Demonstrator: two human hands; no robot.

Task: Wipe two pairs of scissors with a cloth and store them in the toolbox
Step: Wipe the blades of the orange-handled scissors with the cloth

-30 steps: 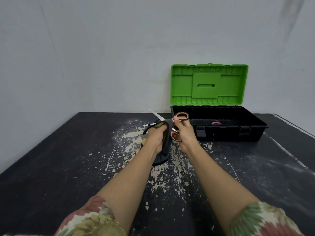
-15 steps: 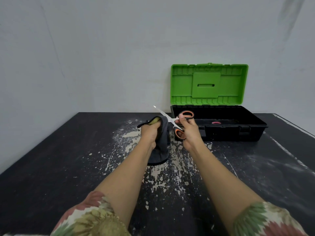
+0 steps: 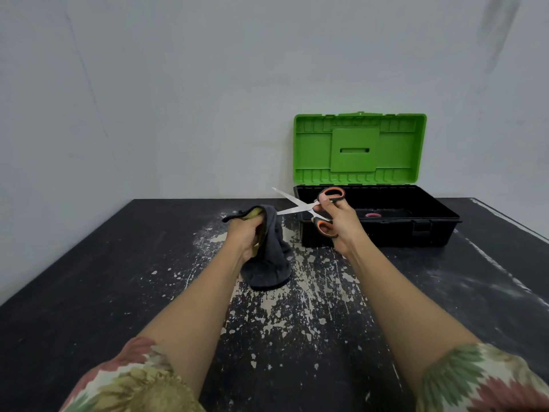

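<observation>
Scissors: held in the air in front of the toolbox's left end, blades spread in a V and pointing left; orange-and-black handles; the lower blade's tip reaches the cloth, the upper one points up and left, clear of it.
Right hand: closed on the scissors' handles, fingers through or around the loops; which fingers sit in which loop cannot be told.
Cloth: dark grey with a yellow-green patch showing at the top; bunched, its lower end resting on the surface, its upper end in the left hand.
Left hand: closed around the cloth's upper part, just left of the blades.
Toolbox: black base with a green lid standing upright, open; it sits at the back of the surface near the wall, right of the hands.
Pink thing: small and round, lying inside the toolbox; too small to tell what it is.
Second pair of scissors: cannot be made out.
Surface: black, with pale chipped patches in the middle, under the cloth and forearms.
Sleeves: floral print, at the bottom corners.
Wall: plain pale grey.
</observation>
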